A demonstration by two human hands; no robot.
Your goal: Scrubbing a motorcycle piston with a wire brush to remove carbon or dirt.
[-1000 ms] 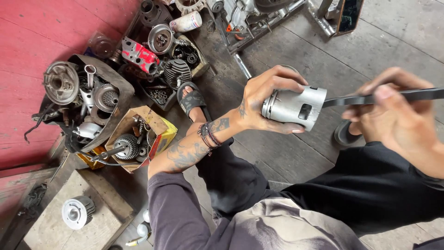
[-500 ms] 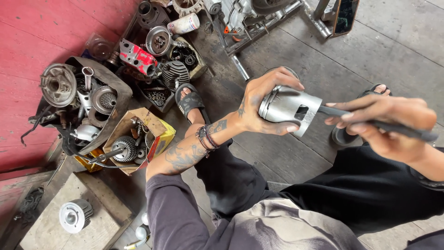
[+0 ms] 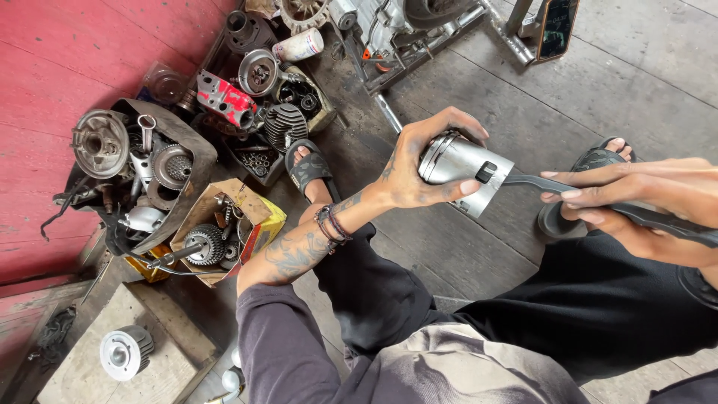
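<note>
A yellow and red cardboard box [image 3: 258, 217] lies open on the floor [image 3: 613, 82] by the red wall [image 3: 67, 52], its flaps spread; inside sit a dark gear [image 3: 206, 243] on a shaft and other small metal parts. Left of it a curved black tray [image 3: 191, 161] holds a round hub [image 3: 99, 142], a sprocket [image 3: 172, 166] and more greasy parts. Above, a second shallow tray [image 3: 254, 161] holds bolts, with a finned cylinder [image 3: 286, 125] and a red casting [image 3: 224, 96] beside it. A white can [image 3: 299, 45] lies near the top edge. On a wooden block [image 3: 176, 366] at lower left stands a small grey filter [image 3: 123, 352].

The left hand [image 3: 419, 168] holds a silver piston [image 3: 464, 168] above the knees, fingers wrapped round its crown end, thumb pressed on its skirt. The right hand [image 3: 636, 202] grips a dark rod [image 3: 591, 196] whose tip meets the piston's side hole; its fingers curl round the rod, with the forefinger laid along it.

Compared with half a second before, the piston sits about where it was, and the right hand has slid back along the rod, baring more of it.
</note>
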